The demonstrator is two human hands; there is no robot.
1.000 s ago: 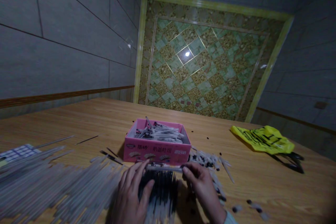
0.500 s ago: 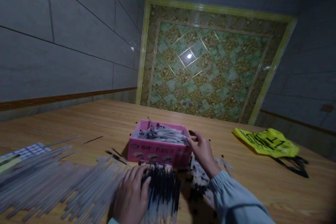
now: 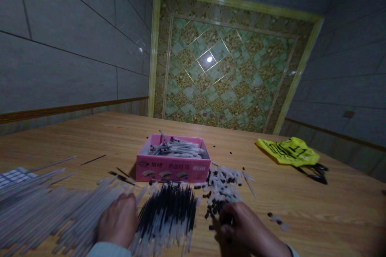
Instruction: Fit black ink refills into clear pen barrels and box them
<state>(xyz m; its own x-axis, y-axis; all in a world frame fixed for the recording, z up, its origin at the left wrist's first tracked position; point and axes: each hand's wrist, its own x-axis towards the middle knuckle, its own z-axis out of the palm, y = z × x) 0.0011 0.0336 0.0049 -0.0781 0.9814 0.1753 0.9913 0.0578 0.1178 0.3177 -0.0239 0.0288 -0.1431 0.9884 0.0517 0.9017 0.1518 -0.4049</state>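
Observation:
My left hand (image 3: 119, 219) is closed, knuckles up, over the right edge of a spread of thin clear tubes (image 3: 75, 217); its fingertips and anything in them are hidden. Just right of it lies a bundle of thin, refill-like sticks (image 3: 169, 213), black at the far ends and pale at the near ends. My right hand (image 3: 241, 225) is curled, thumb and fingers drawn together, beside a heap of small white and black caps (image 3: 223, 184). What it grips is too dark to make out. Behind the bundle stands an open pink box (image 3: 173, 170) holding pale sticks with dark tips (image 3: 177, 148).
At the right lies a yellow bag (image 3: 289, 150) with black print and black straps. A few loose small pieces (image 3: 277, 220) lie right of my right hand. A checked cloth (image 3: 16, 177) is at the left, and a tiled wall (image 3: 223, 68) rises behind the wooden table (image 3: 238, 136).
My right hand has left the pink box's right side and come down to the near side of the cap heap. My left hand has shifted left off the black-ended bundle and curled in.

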